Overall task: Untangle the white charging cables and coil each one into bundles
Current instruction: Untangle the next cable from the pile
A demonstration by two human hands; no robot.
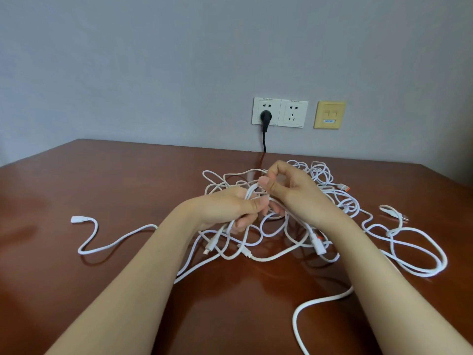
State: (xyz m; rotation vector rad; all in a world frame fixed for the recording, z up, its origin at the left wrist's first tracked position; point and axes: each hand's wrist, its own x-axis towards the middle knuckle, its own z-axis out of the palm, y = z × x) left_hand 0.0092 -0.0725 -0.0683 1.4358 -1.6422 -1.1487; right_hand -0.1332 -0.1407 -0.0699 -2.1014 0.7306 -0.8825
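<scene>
A tangle of white charging cables (279, 226) lies on the brown table (102, 180), spreading from the middle to the right. My left hand (230, 208) grips a few strands of the tangle, lifted a little off the table. My right hand (289, 188) pinches a strand just above the left hand, thumb against curled fingers. One cable (115, 242) trails out to the left and ends in a white plug (78, 219). A connector with an orange tip (344, 187) lies at the back right. Loose loops (419, 249) rest at the right.
Wall sockets (280, 112) sit behind the table, with a black plug (265, 116) and its black cord dropping behind the table's back edge. A yellow data socket (330, 115) is beside them. A thick white cable (307, 311) curves toward the near edge.
</scene>
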